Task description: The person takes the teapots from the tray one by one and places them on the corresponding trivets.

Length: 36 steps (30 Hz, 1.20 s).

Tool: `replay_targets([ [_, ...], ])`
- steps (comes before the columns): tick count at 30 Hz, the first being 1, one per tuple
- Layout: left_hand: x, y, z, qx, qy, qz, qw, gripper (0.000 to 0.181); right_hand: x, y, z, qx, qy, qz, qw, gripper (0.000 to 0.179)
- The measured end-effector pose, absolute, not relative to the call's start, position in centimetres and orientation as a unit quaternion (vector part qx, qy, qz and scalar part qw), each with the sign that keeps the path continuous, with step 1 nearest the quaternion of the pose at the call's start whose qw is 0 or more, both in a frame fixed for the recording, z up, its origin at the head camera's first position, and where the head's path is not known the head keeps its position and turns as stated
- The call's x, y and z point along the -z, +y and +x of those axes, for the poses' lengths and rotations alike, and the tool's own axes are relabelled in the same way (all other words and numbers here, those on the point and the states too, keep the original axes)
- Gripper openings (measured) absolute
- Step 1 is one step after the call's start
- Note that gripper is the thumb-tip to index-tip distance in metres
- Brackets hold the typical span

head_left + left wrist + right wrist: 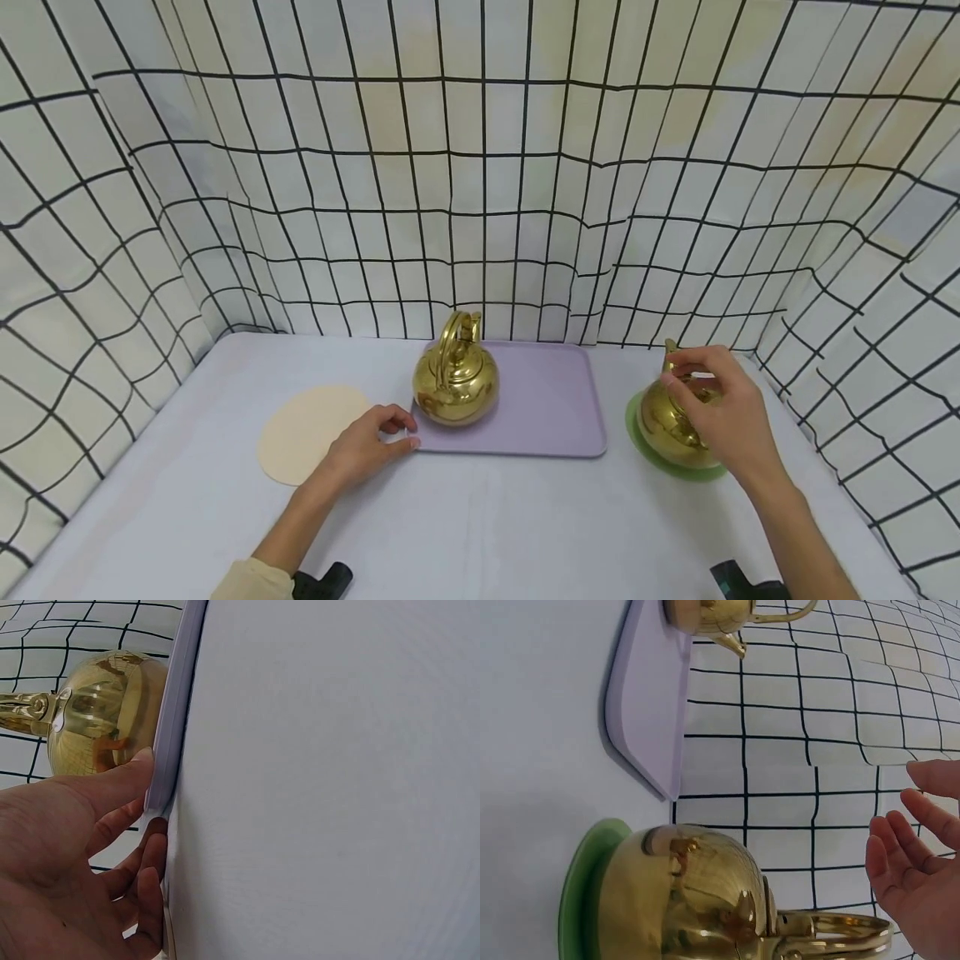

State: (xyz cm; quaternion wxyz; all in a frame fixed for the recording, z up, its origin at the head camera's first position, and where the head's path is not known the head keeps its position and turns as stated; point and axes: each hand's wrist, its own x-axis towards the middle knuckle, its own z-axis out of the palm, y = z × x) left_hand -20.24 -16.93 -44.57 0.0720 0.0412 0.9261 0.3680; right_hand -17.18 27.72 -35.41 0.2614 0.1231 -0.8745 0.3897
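Along the tabletop's (487,525) back edge, left of its middle, a gold teapot (457,387) sits upright on the left part of a lilac tray (551,400), its handle arching above the lid. At the tray's front left corner, the left hand (367,446) pinches the rim, thumb on the front side and curled fingers round the corner, its wrist passing over the right side of a round cream mat (303,429) near the tabletop's left edge. Toward the back right corner, a second gold teapot (667,425) stands upright on a round green mat (697,475), well apart from the tray. Near its handle hangs the right hand (729,412), thumb and fingers apart and gently bent, holding nothing. Behind everything rises a white backdrop (502,179) with a black grid
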Motion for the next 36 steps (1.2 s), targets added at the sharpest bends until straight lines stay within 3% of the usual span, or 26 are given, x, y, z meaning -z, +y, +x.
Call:
replay_targets([
  [20, 44.7, -16.9, -20.2, -0.369, 0.926, 0.043, 0.066, 0.016, 37.4, 24.5, -18.0, -0.360, -0.915, 0.094, 0.153, 0.029],
  [36, 44.7, -16.9, -20.3, -0.368, 0.926, 0.044, 0.068, 0.016, 40.6, 23.2, -19.1, -0.390, -0.907, 0.126, 0.098, 0.036],
])
